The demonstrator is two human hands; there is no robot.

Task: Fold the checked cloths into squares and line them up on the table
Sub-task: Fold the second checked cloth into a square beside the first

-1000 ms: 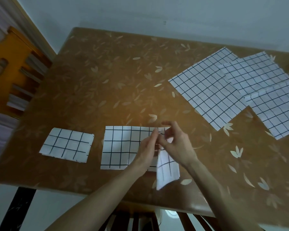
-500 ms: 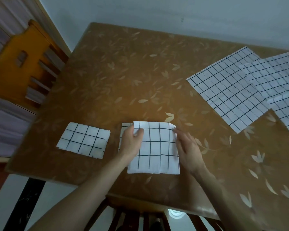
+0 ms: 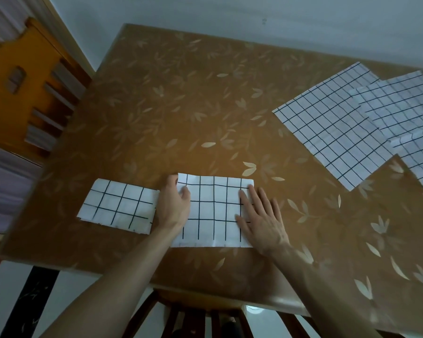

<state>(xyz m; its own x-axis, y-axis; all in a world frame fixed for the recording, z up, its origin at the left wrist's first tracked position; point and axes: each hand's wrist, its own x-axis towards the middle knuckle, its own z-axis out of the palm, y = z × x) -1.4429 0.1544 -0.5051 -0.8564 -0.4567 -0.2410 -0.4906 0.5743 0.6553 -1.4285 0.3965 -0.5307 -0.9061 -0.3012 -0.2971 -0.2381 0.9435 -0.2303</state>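
Note:
A white cloth with a black grid, folded into a square [image 3: 214,212], lies near the table's front edge. My left hand [image 3: 174,206] holds its upper left corner, thumb on top and fingers curled at the edge. My right hand [image 3: 260,217] lies flat on its right side with straight fingers. To the left, a smaller folded checked cloth [image 3: 119,208] lies flat and untouched. At the far right, three unfolded checked cloths overlap: the nearest [image 3: 332,132], one behind it [image 3: 403,103] and one at the frame edge [image 3: 420,162].
The brown table [image 3: 181,106] has a leaf pattern and a wall behind it. An orange wooden chair [image 3: 22,86] stands beyond the left edge. A dark wooden chair [image 3: 205,318] sits under the front edge.
The cloth's right flap, lifted a second ago, now lies folded over into a square. Both hands came down onto it, the right one flattening its right side. The camera shifted.

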